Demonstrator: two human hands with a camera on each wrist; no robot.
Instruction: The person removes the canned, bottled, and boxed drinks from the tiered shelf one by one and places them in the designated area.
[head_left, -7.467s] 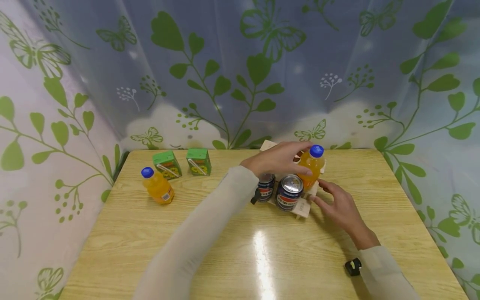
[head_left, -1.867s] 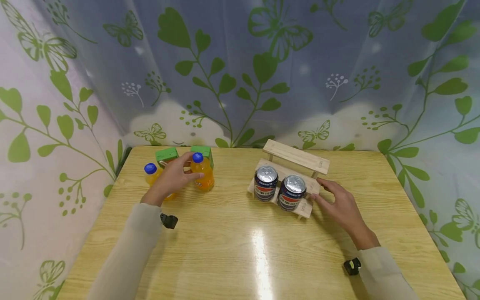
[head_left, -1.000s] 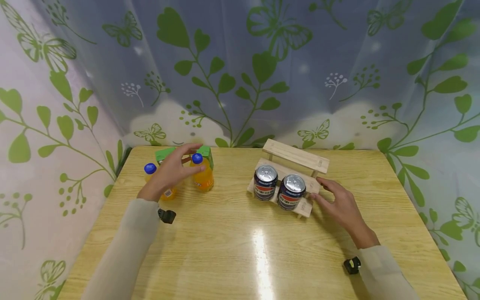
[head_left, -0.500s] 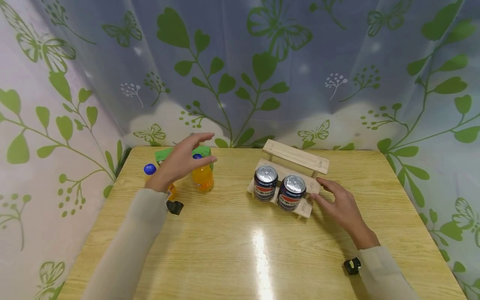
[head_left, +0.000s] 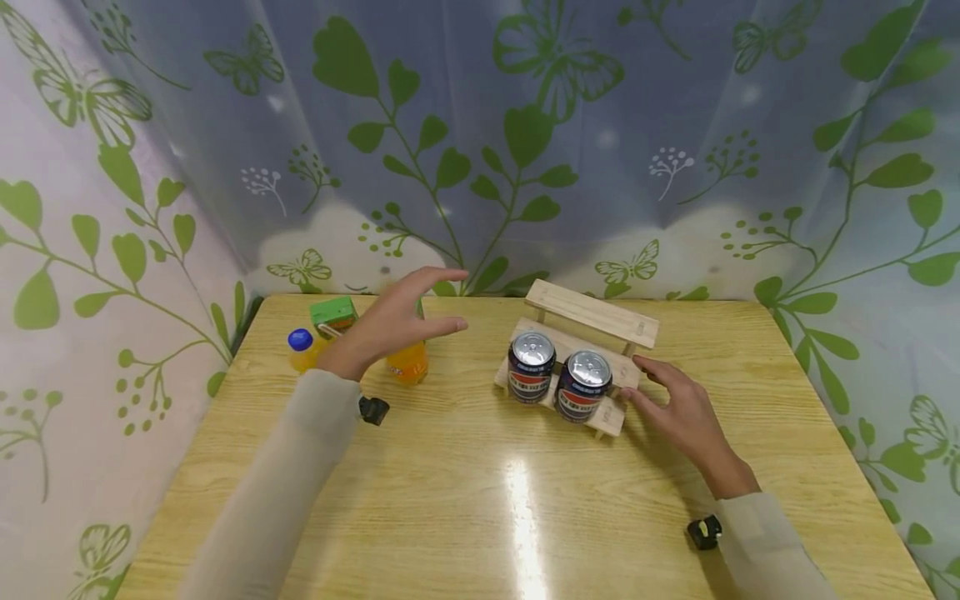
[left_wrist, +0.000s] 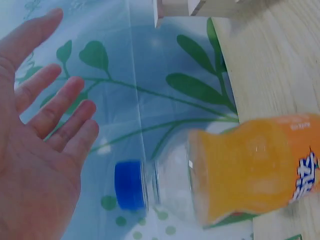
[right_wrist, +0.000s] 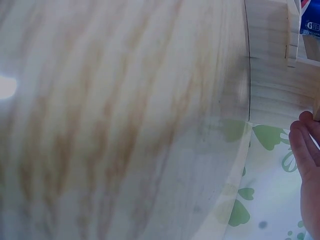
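My left hand (head_left: 397, 321) hovers over an orange soda bottle (head_left: 408, 363), fingers spread and holding nothing. In the left wrist view that bottle (left_wrist: 250, 170) stands apart from the palm, its blue cap on. A three-step wooden stand (head_left: 592, 313) is at the right, angled on the table. Two dark blue soda cans (head_left: 531, 369) sit side by side on its lower part. My right hand (head_left: 686, 412) grips the stand's right end between thumb and fingers. The right wrist view catches only its fingers (right_wrist: 302, 150) at the wooden edge.
Left of my left hand is another orange soda bottle (head_left: 302, 343), with a green juice box (head_left: 334, 312) behind it. A second green box is mostly hidden by the hand. A patterned curtain (head_left: 450, 150) borders the table (head_left: 450, 500) at the back and sides.
The orange soda bottle has gone from the stand to the left, beside the other bottle. My left hand has let go of it and moved up and right. The right hand stays put.
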